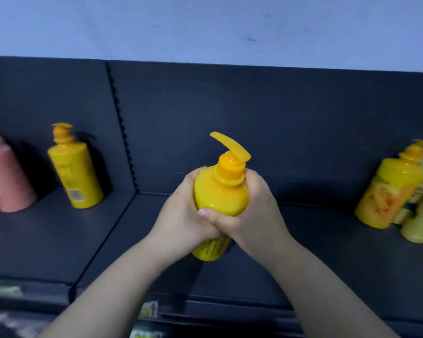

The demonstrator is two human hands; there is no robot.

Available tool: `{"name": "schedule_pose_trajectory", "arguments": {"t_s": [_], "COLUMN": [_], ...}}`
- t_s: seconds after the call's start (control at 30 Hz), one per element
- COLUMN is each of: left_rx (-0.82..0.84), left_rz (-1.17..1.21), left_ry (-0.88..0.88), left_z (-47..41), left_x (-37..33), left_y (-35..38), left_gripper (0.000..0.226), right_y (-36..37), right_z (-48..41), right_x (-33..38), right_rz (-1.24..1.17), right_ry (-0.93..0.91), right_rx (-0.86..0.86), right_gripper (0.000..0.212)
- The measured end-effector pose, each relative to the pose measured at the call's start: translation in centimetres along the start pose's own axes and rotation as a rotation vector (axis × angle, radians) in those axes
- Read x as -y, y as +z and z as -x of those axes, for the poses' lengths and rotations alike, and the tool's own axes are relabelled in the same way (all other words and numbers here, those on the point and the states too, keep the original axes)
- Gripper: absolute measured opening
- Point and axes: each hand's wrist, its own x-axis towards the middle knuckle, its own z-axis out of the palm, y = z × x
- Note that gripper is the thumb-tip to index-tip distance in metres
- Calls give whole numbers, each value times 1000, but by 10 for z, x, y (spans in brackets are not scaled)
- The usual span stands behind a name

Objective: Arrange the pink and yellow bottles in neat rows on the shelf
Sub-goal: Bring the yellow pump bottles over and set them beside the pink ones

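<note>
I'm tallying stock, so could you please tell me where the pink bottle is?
In the head view, the pink bottle stands on the shelf at the far left, just left of a lone yellow bottle.

Two hands are in view, the left hand (181, 213) and the right hand (252, 211). There are three bright yellow pump bottles. The held bottle (220, 193) is gripped between both hands, the left yellow bottle (75, 174) stands well off to the left of the hands, and the right yellow bottle (391, 191) stands well off to their right. Just beyond that last one is one pale yellow bottle (418, 223); further shapes at the frame edge are too cut off to count. Far left of the hands is one pink bottle (7, 181), possibly a second, blurred. There is one shelf (327, 252), in two panels.
</note>
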Motion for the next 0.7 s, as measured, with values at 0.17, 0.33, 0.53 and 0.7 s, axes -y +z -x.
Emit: {"name": "schedule_pose_trajectory", "arguments": {"t_s": [0.17,0.33,0.53,0.7], "left_rx": [-108,-145,-94,-69], "left_rz": [-61,-89,-109,-78], "left_ry": [-10,-30,-100,-123], "left_z": [9,1,-20,-24], "left_x": [18,29,41,59], "left_y": [-32,-37,-44,-58], "left_gripper": [89,91,81,80], "right_y": [30,41,50,68], "right_z": [-7,-22,-41,-46], "right_x": [16,10,-5,-3], "right_rz": [-79,-128,-81,-39], "right_ry": [-27,-50,-81,-67], "right_rx": [109,147,203,235], "right_gripper": [64,54,72,78]}}
